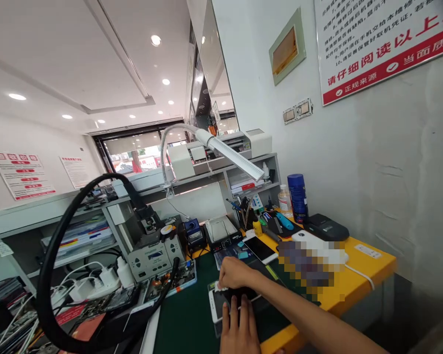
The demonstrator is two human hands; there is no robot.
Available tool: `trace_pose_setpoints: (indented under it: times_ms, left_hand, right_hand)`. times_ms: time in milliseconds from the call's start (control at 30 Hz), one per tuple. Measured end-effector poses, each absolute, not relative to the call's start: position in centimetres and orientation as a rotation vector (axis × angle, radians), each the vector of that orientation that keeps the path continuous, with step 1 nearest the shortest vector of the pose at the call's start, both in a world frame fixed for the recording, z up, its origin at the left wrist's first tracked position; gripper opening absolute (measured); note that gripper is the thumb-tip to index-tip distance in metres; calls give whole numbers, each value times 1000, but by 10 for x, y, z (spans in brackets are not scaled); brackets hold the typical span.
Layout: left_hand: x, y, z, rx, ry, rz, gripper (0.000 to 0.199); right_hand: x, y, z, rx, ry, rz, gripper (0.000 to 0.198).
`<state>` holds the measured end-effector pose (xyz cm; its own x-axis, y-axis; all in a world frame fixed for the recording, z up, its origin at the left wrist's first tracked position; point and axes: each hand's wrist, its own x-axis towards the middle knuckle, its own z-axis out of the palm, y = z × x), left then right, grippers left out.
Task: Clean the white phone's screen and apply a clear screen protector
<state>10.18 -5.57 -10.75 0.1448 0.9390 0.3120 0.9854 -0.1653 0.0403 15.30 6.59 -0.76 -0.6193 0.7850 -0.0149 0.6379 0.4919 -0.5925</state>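
My left hand [239, 324] lies with its fingers stretched out flat, pressing on the dark glass of a white-edged phone [213, 307]. The phone rests on a dark mat on the bench, partly hidden by my hands. Just above, my right hand [236, 273] is closed in a pinch on a crumpled white wipe [220, 287], which touches the phone's upper end. My right forearm crosses in from the lower right. Behind my right hand lies another white phone [261, 250] with a black screen.
A black flexible hose [46, 275] arches at left, beside a grey rework station [155, 260] and an open device with exposed parts [179, 278]. A desk lamp [236, 157] hangs above. A blue spray can [297, 196] and black box [325, 227] stand right. The yellow bench edge [369, 282] runs along the right.
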Motion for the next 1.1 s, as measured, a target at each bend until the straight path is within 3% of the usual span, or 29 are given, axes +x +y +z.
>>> trace_pose_setpoints:
  times_ms: [133,233,567,1100]
  left_hand:
    - [98,-63,-96,-2420,-1880,-239,77]
    - [98,-69,-83,-2477,-1878,-210,82]
    - [98,-74,-81,-2488,-1876,-280,83]
    - [103,-81,-72,-2433,-1929,-334,81]
  right_hand:
    - [180,75,-9,-1252,-2459,839,13]
    - [203,83,-7,-1284,-2438,827,13]
    - [259,92,-9,-1313,-2381,867,16]
    - [272,33,-17,-1386,-2369,678,21]
